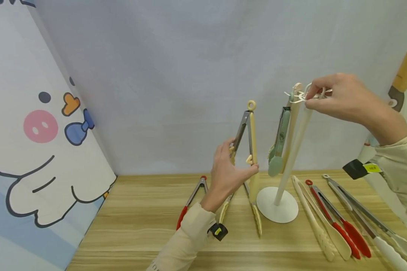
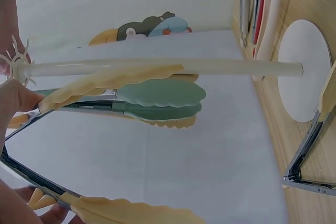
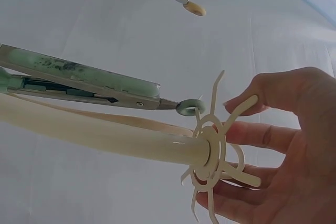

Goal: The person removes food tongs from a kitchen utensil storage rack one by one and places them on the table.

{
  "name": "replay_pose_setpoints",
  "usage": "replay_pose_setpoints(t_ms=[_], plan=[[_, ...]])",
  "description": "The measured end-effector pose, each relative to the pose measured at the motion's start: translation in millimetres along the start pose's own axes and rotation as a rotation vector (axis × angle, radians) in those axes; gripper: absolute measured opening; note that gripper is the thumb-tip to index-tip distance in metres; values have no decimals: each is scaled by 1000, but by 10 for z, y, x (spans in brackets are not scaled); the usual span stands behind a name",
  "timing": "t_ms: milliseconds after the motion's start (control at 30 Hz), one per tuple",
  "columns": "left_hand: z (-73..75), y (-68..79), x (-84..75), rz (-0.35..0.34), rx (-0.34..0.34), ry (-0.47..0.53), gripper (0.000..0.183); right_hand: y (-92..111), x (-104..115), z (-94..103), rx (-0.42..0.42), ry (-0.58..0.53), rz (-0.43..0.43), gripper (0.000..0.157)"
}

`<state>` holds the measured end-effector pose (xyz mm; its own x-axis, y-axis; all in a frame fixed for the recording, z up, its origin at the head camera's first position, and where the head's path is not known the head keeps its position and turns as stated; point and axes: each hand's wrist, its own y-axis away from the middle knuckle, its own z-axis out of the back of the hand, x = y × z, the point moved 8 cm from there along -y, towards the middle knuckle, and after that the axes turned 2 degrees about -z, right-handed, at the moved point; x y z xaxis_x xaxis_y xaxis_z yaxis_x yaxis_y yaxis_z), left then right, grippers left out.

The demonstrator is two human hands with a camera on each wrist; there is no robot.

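My left hand (image 1: 225, 175) grips yellow-tipped tongs (image 1: 253, 139) by both arms, thumb on one and fingers on the other. The tongs are raised with the ring at the top and the arms spread, just left of a white stand (image 1: 293, 158). At the top of that stand, my right hand (image 1: 349, 99) holds the hook ring (image 3: 244, 176) between thumb and fingers. Green tongs (image 1: 282, 137) hang by their loop from one hook, and beige tongs (image 1: 294, 116) hang close behind them.
Wide yellow-tipped tongs (image 1: 256, 220) lie on the wooden table (image 1: 139, 226) left of the stand's round base (image 1: 278, 212). Farther left are red tongs (image 1: 182, 216). Cream tongs (image 1: 313, 222), red-tipped tongs (image 1: 351, 231) and white-tipped tongs (image 1: 388, 252) lie to the right.
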<state>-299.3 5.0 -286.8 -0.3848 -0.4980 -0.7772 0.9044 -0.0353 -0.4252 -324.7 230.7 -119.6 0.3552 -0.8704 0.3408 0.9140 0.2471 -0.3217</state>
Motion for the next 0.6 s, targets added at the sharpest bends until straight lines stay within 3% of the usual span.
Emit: replay_pose_setpoints(t_ms=[600], plan=[[204,105,187,36,-8,-74,83,4,-24,3,-7,-24,-20,15]])
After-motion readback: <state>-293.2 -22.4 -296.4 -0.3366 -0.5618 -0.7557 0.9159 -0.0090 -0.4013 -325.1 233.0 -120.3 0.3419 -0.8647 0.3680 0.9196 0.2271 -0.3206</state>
